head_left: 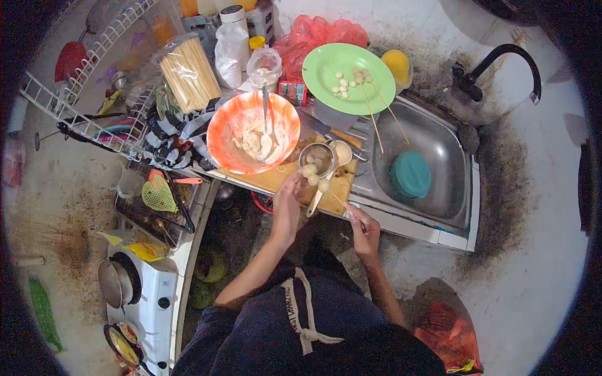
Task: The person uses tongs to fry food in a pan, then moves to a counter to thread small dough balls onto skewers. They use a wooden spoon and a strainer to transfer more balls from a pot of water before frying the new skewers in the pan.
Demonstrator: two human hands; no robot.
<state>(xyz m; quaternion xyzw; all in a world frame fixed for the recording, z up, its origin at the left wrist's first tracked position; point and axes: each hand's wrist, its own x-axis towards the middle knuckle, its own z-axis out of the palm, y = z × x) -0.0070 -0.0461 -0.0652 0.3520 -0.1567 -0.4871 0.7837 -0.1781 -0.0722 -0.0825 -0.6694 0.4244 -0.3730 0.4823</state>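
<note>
My right hand [365, 230] is closed round the lower end of a thin wooden skewer [337, 200]. Pale round balls [323, 185] sit at the skewer's far end. My left hand [288, 210] has its fingertips closed at a small pale ball [307, 171] beside those. Just beyond the fingers, a small metal pot [318, 153] contains more pale balls. A measuring-type scoop or ladle [342, 152] with a light handle lies against it on the wooden cutting board [342, 183]. Left of the pot stands an orange-and-white bowl [217, 139] of pale paste with a metal spoon [266, 116] in it.
A green plate [320, 66] carries pale balls and two skewers, beside the steel sink [448, 150] with a teal container [411, 174]. A pack of skewers [189, 72], jars and a red plastic bag [320, 34] stand behind. A white stove [153, 294] with pans is at left.
</note>
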